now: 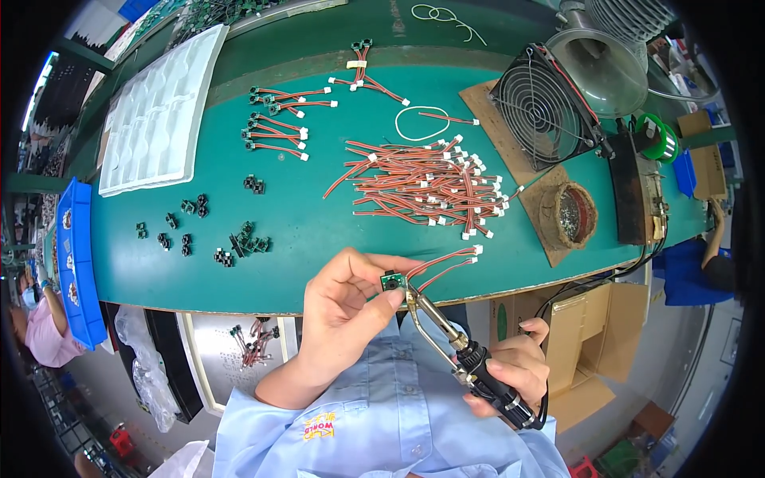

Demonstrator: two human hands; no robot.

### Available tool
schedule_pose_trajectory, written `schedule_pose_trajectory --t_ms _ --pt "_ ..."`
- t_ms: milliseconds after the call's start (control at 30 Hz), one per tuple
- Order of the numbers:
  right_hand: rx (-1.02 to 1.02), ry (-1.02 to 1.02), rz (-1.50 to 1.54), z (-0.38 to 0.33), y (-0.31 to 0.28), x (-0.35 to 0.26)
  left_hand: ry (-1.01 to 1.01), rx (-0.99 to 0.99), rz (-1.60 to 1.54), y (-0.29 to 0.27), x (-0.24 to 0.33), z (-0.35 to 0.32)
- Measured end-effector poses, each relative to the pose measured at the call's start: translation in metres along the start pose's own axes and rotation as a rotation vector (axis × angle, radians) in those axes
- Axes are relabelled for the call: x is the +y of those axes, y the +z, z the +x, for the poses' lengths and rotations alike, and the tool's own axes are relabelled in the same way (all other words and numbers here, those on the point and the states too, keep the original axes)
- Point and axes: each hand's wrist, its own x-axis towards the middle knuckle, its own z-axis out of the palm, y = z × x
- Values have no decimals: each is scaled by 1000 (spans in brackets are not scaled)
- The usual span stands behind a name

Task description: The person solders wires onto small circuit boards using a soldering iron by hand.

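Note:
Between thumb and fingers, my left hand pinches a small green circuit board with a black part on it. Red-and-black wires with white connectors run off to the right beside that board. My right hand is wrapped round the black handle of a soldering iron, which has a thin metal feed tube alongside. The iron's tip meets the board's right edge near my left fingers; the exact contact is too small to tell. Beyond my hands lies a pile of loose red-and-black wire leads.
Small boards lie scattered at left, below wired boards and a white tray. At right stand a fan, a round solder-waste pot, a solder station and a green solder spool. Cardboard boxes sit below the table edge.

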Motion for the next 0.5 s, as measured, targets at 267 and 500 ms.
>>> schedule_pose_trajectory --t_ms 267,500 --pt "15 17 36 4 -3 -2 33 28 115 3 1 0" --pt "9 17 48 9 -13 -2 100 4 248 4 -1 1"
